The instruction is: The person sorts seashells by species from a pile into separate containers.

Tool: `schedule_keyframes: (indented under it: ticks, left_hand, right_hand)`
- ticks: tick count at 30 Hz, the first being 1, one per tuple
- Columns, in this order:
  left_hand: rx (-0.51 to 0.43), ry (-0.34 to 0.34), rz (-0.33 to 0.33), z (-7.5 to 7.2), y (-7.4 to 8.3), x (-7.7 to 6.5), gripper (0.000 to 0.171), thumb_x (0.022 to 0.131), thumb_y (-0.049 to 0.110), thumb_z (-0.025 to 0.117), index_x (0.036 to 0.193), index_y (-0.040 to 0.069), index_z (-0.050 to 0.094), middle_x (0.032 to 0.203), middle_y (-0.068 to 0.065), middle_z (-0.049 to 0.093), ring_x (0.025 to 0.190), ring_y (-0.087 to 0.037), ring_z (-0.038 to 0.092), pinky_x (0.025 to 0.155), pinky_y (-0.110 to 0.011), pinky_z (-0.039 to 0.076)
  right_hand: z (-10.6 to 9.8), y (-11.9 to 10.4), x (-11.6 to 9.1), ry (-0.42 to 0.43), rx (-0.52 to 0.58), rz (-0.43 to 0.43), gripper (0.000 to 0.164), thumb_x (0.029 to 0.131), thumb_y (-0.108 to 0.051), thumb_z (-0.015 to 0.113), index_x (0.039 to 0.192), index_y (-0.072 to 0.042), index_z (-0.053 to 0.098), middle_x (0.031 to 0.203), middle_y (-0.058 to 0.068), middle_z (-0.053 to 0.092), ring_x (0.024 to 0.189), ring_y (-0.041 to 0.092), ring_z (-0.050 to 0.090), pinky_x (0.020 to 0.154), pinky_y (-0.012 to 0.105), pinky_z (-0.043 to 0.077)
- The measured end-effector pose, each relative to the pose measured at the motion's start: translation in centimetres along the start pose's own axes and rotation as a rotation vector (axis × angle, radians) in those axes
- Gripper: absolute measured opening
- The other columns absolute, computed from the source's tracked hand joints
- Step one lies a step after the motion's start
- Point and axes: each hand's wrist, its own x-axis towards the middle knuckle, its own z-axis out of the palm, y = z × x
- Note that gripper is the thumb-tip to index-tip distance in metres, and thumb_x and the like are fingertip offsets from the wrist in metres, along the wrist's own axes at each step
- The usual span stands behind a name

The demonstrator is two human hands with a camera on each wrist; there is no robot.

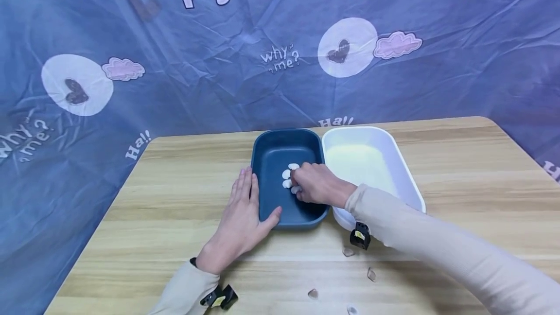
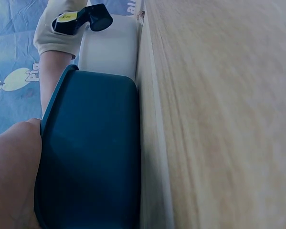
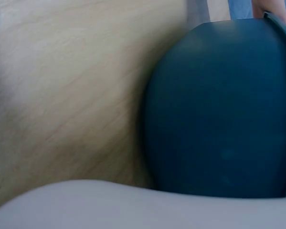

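Observation:
In the head view a dark teal tray (image 1: 273,208) stands on the table with several small white pebbles (image 1: 286,174) on its floor. My right hand (image 1: 318,183) reaches into it over the right rim. Its fingers are curled, and a whitish pebble (image 1: 296,190) shows between finger and thumb; the hand covers part of it. My left hand (image 1: 242,213) lies along the tray's left side, fingers straight, its thumb over the near left corner. The left wrist view shows part of that hand (image 2: 14,167) against the tray's rim. Neither wrist view shows the pebbles.
A white tray (image 1: 372,157) stands against the teal tray's right side, under my right forearm. Small shell-like pieces (image 1: 371,274) lie scattered on the wooden table (image 1: 175,198) in front of the trays. A blue printed cloth (image 1: 210,86) hangs behind the table.

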Motion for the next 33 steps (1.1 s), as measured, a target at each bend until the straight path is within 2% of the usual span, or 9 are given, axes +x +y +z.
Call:
schedule_keyframes:
  ticks: [2,6,11,15,19,22,25,29,33]
  left_hand:
    - [-0.005,-0.004,-0.002,0.0,0.1,0.0,0.093,0.092,0.059,0.046,0.147,-0.011,0.023,0.159,-0.024,0.008,0.147,-0.032,0.004,0.118,-0.044,0.011]
    - [-0.006,-0.012,-0.007,0.2,0.2,0.0,0.093,0.092,0.059,0.046,0.148,-0.011,0.022,0.159,-0.024,0.007,0.147,-0.032,0.004,0.118,-0.044,0.011]
    - [-0.006,-0.009,-0.004,0.3,0.3,0.1,0.093,0.092,0.059,0.046,0.147,-0.011,0.022,0.158,-0.024,0.009,0.147,-0.033,0.005,0.118,-0.044,0.011]
    - [-0.004,0.002,-0.001,0.2,0.3,0.2,0.093,0.091,0.059,0.047,0.147,-0.012,0.023,0.158,-0.024,0.010,0.147,-0.032,0.005,0.118,-0.044,0.011]
    - [0.002,0.014,0.005,0.1,0.2,0.3,0.093,0.091,0.059,0.047,0.147,-0.012,0.023,0.158,-0.025,0.010,0.147,-0.033,0.005,0.118,-0.044,0.011]
    - [0.005,0.017,0.007,0.0,0.1,0.3,0.094,0.091,0.059,0.047,0.147,-0.012,0.022,0.158,-0.025,0.008,0.147,-0.033,0.005,0.118,-0.043,0.010]
    - [0.002,0.014,0.005,0.0,0.1,0.3,0.094,0.091,0.059,0.047,0.147,-0.012,0.022,0.158,-0.024,0.006,0.147,-0.033,0.005,0.118,-0.044,0.010]
    - [0.007,0.004,-0.003,0.1,0.1,0.2,0.094,0.091,0.059,0.047,0.147,-0.012,0.022,0.159,-0.024,0.007,0.147,-0.033,0.004,0.118,-0.044,0.010]
    - [0.011,0.000,-0.009,0.2,0.0,0.2,0.094,0.091,0.060,0.047,0.147,-0.011,0.022,0.158,-0.024,0.009,0.147,-0.033,0.004,0.118,-0.043,0.010]
  right_hand:
    - [0.1,0.1,-0.1,0.010,-0.010,-0.007,0.003,0.080,-0.007,0.070,0.084,-0.007,0.069,0.070,0.000,0.061,0.055,0.014,0.053,0.052,0.029,0.048]
    - [0.0,0.1,-0.3,0.039,-0.025,-0.022,0.014,0.082,-0.010,0.072,0.095,-0.004,0.069,0.073,0.002,0.063,0.054,0.013,0.053,0.051,0.029,0.048]
    - [-1.6,-0.1,-1.3,0.139,-0.013,-0.069,0.016,0.080,-0.011,0.073,0.094,-0.006,0.068,0.059,-0.005,0.053,0.052,0.010,0.049,0.048,0.026,0.044]
    - [-3.4,-0.5,-3.4,0.237,0.034,-0.100,0.012,0.081,-0.010,0.072,0.092,-0.009,0.068,0.056,-0.009,0.048,0.052,0.006,0.046,0.047,0.024,0.041]
    - [-4.2,-1.0,-6.6,0.364,0.118,-0.144,0.008,0.081,-0.006,0.070,0.086,-0.013,0.068,0.059,-0.013,0.048,0.054,0.003,0.045,0.050,0.021,0.040]
    - [-3.8,-1.5,-9.0,0.438,0.170,-0.198,0.013,0.079,-0.003,0.070,0.081,-0.016,0.067,0.061,-0.017,0.048,0.054,-0.001,0.045,0.050,0.018,0.039]
    - [-3.0,-2.2,-11.0,0.464,0.200,-0.225,0.017,0.078,-0.002,0.071,0.081,-0.019,0.067,0.063,-0.020,0.046,0.055,-0.005,0.043,0.051,0.013,0.038]
    - [-1.8,-2.9,-13.0,0.451,0.225,-0.225,0.021,0.078,-0.004,0.071,0.081,-0.024,0.065,0.062,-0.023,0.042,0.055,-0.008,0.040,0.050,0.007,0.034]
    - [-0.6,-3.3,-14.2,0.427,0.199,-0.222,0.023,0.077,-0.005,0.073,0.080,-0.026,0.063,0.062,-0.023,0.039,0.056,-0.010,0.037,0.051,0.006,0.031]
